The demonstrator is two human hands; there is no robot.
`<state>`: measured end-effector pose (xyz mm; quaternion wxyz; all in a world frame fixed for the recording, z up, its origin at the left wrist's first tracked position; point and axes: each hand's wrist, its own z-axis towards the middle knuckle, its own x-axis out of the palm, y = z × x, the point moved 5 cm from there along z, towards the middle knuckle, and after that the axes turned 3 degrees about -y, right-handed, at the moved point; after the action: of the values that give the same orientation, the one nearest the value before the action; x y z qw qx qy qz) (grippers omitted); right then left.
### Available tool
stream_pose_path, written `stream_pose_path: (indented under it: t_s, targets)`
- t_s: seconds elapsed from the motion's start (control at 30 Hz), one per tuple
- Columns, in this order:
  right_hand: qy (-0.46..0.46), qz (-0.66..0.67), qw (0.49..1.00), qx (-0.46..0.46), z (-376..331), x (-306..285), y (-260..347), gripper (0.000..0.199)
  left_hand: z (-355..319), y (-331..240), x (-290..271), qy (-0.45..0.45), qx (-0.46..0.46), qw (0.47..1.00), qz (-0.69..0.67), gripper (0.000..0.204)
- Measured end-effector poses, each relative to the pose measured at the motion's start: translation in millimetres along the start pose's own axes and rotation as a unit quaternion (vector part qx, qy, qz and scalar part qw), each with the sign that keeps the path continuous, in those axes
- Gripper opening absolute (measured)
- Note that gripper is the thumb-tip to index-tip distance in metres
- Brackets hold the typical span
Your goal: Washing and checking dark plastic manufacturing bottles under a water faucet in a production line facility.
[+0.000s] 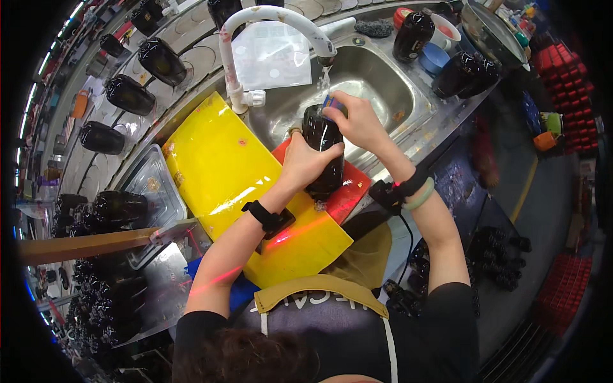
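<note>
A glossy black bottle-shaped vessel [323, 137] leans over the near side of the metal sink [401, 96]. My left hand [306, 159] is closed around its body, the thumb lying across it. My right hand [359, 121] pinches a small blue piece [333, 104], its exact kind unclear, against the vessel's upper end. Water runs from the curved white faucet [281, 13] down near that end. Beneath the vessel lie a red sheet [348, 191] and a yellow sheet [223, 166]. My fingers partly cover the vessel.
Black vessels stand on the conveyor [185, 48] at the left, one being a glossy vessel [159, 60]. On the right counter are another black bottle [414, 37], a blue bowl [434, 59] and a white cup [449, 30]. A wooden bar [89, 246] juts in from the left, beside a clear tray [159, 191].
</note>
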<state>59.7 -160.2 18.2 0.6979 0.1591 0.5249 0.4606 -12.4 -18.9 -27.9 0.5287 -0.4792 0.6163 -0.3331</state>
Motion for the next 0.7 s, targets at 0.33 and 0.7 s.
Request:
stream_pose_path:
  t_s: [0.33, 0.7]
  targets:
    - [0.000, -0.025, 1.000, 0.005, 0.8, -7.1, 1.9, 0.019, -4.6, -6.1, 1.2, 0.017, -0.013, 1.000, 0.004, 0.082]
    - [-0.069, 0.012, 0.995, 0.068, -3.5, -5.5, -10.2, 0.018, -4.0, -8.3, 0.4, 0.014, -0.002, 1.000, 0.010, 0.079]
